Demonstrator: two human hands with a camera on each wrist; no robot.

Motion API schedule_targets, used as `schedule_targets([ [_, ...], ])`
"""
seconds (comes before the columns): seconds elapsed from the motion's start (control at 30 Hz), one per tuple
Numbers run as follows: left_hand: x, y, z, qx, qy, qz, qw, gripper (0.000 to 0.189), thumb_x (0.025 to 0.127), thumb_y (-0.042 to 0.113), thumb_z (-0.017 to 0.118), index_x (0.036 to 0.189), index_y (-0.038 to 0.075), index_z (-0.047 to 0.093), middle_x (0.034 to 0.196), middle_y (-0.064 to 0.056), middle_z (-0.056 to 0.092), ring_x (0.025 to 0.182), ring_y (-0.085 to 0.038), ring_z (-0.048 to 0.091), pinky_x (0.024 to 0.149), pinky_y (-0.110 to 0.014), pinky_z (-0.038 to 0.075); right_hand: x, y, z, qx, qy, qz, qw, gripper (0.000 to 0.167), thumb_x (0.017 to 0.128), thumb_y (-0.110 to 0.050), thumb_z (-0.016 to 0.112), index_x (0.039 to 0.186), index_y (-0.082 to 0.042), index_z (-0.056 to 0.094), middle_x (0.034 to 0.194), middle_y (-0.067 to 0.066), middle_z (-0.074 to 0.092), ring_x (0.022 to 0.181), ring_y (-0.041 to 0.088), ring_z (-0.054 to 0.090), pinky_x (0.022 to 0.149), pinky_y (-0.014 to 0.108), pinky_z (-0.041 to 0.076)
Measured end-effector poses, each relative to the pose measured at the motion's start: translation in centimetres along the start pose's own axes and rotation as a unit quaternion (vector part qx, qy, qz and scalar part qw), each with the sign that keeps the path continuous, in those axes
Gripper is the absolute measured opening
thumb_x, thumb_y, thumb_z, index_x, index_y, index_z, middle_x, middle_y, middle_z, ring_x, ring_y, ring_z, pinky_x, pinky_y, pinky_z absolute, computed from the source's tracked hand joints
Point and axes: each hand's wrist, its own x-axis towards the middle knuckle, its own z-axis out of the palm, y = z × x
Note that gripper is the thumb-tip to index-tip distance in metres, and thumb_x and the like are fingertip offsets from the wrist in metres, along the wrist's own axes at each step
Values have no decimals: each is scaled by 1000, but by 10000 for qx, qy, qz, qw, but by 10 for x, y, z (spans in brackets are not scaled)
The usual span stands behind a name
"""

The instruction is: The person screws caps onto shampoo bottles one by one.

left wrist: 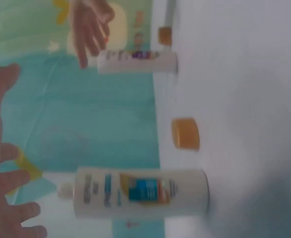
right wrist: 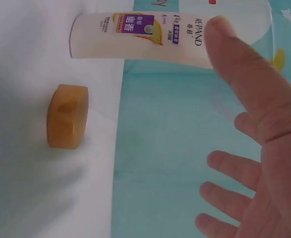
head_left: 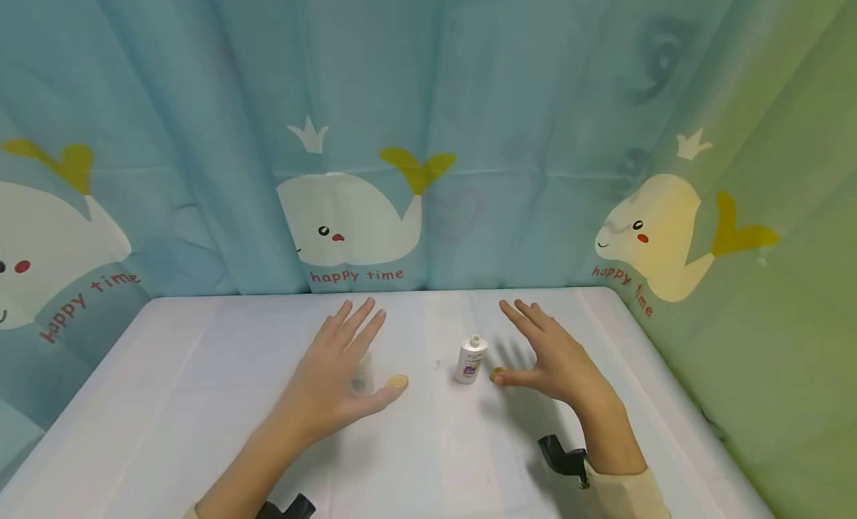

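Observation:
My left hand (head_left: pixel 328 381) hovers above the table with fingers spread, holding nothing. Partly hidden behind it stands a white bottle (left wrist: pixel 190 193) with a blue and gold label and an uncapped narrow neck. A gold cap (head_left: pixel 398 381) lies just right of that bottle, near the left thumb tip in the head view. My right hand (head_left: pixel 559 359) is likewise raised and empty, its fingers apart. Left of it a second uncapped white bottle (head_left: pixel 470 364), with a purple label, stands upright. Its neighbouring gold cap (right wrist: pixel 67 117) sits on the table, partly covered by the right thumb in the head view.
A white cloth covers the table (head_left: pixel 428 459). Behind and to the right hangs a curtain (head_left: pixel 522 229) printed with whales. Black wrist mounts (head_left: pixel 564 457) are strapped near both sleeves.

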Motion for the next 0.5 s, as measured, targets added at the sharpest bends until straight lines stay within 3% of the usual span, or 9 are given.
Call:
schedule_targets([
  [0.13,7,8,7,-111,-18,138,9998,91,80,54,74,155,18,36,163,1,29,151,-33,23,118,-59,24,2,-1,1,64,-93,-13,9999,106,71,-51,87,157,-29,30,162,9,31,146,37,31,105,64,39],
  [0.27,12,16,15,-269,-247,181,9992,92,81,56,72,156,18,34,164,3,25,151,-31,21,119,-56,24,3,-3,4,109,-207,43,9997,103,72,-47,87,157,-31,30,162,6,31,144,37,34,100,65,42],
  [0.5,15,28,28,-516,-633,123,9966,91,85,62,66,159,25,27,165,9,20,152,-29,21,111,-54,38,2,-3,7,162,-305,98,9994,102,73,-41,88,157,-30,31,161,9,33,142,39,38,99,67,42],
])
